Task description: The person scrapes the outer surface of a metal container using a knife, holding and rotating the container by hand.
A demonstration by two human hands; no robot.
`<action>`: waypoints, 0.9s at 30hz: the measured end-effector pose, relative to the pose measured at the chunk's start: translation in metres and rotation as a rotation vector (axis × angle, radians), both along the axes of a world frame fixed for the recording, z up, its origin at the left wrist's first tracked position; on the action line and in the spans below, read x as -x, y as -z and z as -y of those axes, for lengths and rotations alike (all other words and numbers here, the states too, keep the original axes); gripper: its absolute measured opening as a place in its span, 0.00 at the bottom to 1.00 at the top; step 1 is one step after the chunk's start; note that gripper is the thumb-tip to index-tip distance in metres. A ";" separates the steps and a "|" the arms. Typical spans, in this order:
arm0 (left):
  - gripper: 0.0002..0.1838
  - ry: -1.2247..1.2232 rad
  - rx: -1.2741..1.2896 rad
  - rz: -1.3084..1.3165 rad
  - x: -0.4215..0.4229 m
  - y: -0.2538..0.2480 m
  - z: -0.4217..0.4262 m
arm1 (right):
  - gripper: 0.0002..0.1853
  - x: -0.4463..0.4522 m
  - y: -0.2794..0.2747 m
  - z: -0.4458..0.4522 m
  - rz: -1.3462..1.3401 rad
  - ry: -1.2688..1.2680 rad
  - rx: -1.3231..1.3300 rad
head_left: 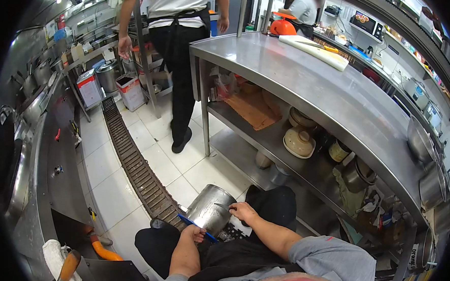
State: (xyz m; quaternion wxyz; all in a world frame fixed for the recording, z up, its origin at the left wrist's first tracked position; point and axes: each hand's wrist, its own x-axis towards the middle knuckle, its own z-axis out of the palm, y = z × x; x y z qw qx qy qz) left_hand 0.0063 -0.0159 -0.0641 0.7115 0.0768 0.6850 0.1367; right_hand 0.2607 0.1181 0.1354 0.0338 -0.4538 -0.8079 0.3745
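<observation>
A dull, scuffed metal pot (208, 206) lies tilted low over the floor between my knees, beside the drain grate. My left hand (193, 233) is at its near end, fingers closed around a flat blue edge (186, 220) that runs along that end. Whether this blue piece is a lid, a rim or a tool, I cannot tell. My right hand (243, 212) is beside the pot's right side, fingers pinched together. A thin dark pointed shape shows against the pot by those fingertips; its kind is unclear. Small dark and white bits (231, 235) show below the pot.
A slatted drain grate (134, 160) runs along the white tiled floor. To the right stands a steel table (261, 52) with a cutting board (318, 53) on top and a lidded clay pot (299, 140) beneath. One person (179, 46) stands ahead; another (302, 9) is farther back.
</observation>
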 end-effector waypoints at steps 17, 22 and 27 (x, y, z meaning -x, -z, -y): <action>0.11 -0.478 -0.144 -0.093 0.016 -0.022 -0.012 | 0.18 0.001 0.013 -0.003 -0.001 -0.005 -0.068; 0.12 -0.457 -0.146 -0.084 -0.001 -0.055 -0.019 | 0.17 -0.002 0.011 -0.001 0.008 0.012 -0.078; 0.12 -0.728 -0.211 -0.339 0.028 -0.037 -0.032 | 0.17 -0.003 0.007 -0.001 0.057 -0.005 -0.053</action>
